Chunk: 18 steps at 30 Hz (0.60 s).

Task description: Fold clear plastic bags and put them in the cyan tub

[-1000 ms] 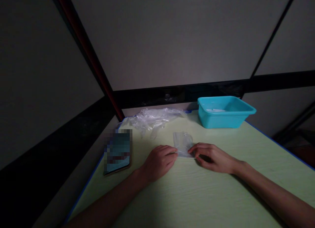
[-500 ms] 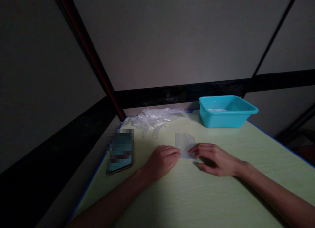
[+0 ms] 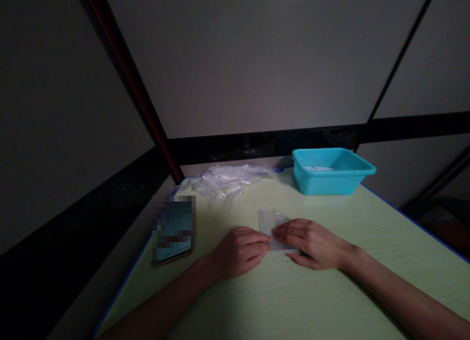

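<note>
A small clear plastic bag (image 3: 267, 223) lies flat on the pale green table (image 3: 293, 306), between my two hands. My left hand (image 3: 243, 251) is closed, with its fingertips pinching the bag's left edge. Over the right part of the bag rests my right hand (image 3: 308, 243), palm down, its fingers stretched out and pressing on the plastic. The right thumb lies at the bag's lower edge. The hands hide part of the bag.
Crumpled clear plastic (image 3: 229, 181) lies along the back edge. A turquoise basin (image 3: 328, 182) with something white inside stands at the back right. On the left is a phone-like object (image 3: 174, 232), partly pixelated. A wall rises behind the table.
My right hand has moved left and lowered onto the bag, its fingers now covering more of it. My left hand stays at the bag's left edge. The view has shifted slightly.
</note>
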{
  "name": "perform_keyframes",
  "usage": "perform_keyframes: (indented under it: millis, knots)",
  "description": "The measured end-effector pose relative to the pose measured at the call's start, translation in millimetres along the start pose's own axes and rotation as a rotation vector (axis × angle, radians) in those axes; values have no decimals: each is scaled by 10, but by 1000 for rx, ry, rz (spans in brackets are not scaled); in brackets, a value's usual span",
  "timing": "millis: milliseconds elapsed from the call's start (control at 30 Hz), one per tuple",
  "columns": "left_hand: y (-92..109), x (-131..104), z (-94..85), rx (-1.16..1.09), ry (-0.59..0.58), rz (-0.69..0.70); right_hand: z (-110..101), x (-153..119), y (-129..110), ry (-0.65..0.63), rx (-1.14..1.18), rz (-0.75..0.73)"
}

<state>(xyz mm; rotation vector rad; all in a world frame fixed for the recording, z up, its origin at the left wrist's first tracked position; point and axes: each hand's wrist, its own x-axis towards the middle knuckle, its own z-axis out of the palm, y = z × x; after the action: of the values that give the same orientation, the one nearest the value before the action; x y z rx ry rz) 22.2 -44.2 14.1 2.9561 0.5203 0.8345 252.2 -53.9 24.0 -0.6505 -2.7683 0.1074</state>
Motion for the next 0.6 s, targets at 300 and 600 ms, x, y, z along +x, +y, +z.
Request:
perform_keyframes:
  millis: [300, 600]
  knots:
    - [0, 17, -16, -222, 14, -222, 5, -7, 18, -30, 24, 23]
    - [-37, 32, -2, -404, 1, -387, 7, -25, 32, -26, 29, 15]
